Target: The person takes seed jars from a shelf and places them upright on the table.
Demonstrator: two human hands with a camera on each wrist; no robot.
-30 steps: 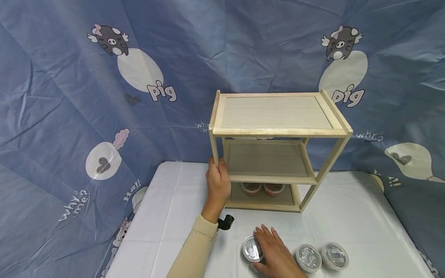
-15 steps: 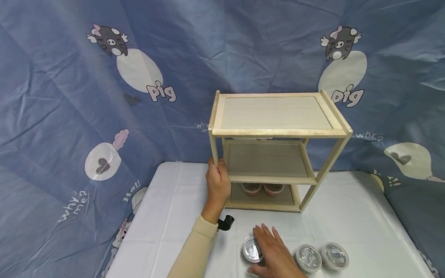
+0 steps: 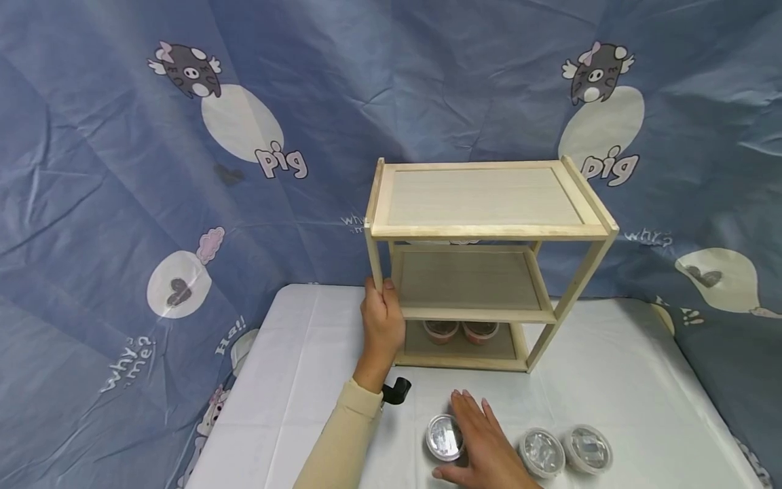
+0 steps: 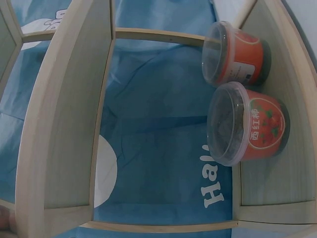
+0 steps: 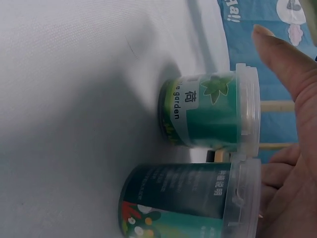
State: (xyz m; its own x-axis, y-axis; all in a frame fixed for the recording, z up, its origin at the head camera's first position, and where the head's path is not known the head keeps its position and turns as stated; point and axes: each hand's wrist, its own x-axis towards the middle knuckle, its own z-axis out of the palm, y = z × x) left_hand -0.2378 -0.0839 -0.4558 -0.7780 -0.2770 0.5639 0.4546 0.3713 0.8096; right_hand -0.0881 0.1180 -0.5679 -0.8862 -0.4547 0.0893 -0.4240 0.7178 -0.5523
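Note:
My left hand (image 3: pixel 381 322) grips the left front post of a small wooden shelf rack (image 3: pixel 482 197). A bit of that hand shows at the lower left of the left wrist view. My right hand (image 3: pixel 485 438) is by a round lidded tub (image 3: pixel 444 438), its fingers fairly straight and its thumb held apart. In the right wrist view, a plastic tub with a green leaf label (image 5: pixel 210 109) stands close to a darker green tub (image 5: pixel 183 198); both have clear lids, with the thumb and curled fingers above lid level.
On the bottom shelf sit two red-labelled tubs (image 4: pixel 265 121) with clear lids, side by side. Two more lidded tubs, one at the left (image 3: pixel 542 453) and one at the right (image 3: pixel 588 449), stand right of my right hand on the white-covered table (image 3: pixel 641 380). Blue printed cloth (image 3: pixel 342 102) hangs behind.
My right hand has shifted slightly right and away from me, its thumb spread farther left, uncovering more of the tub's lid. My left hand keeps its grip on the post.

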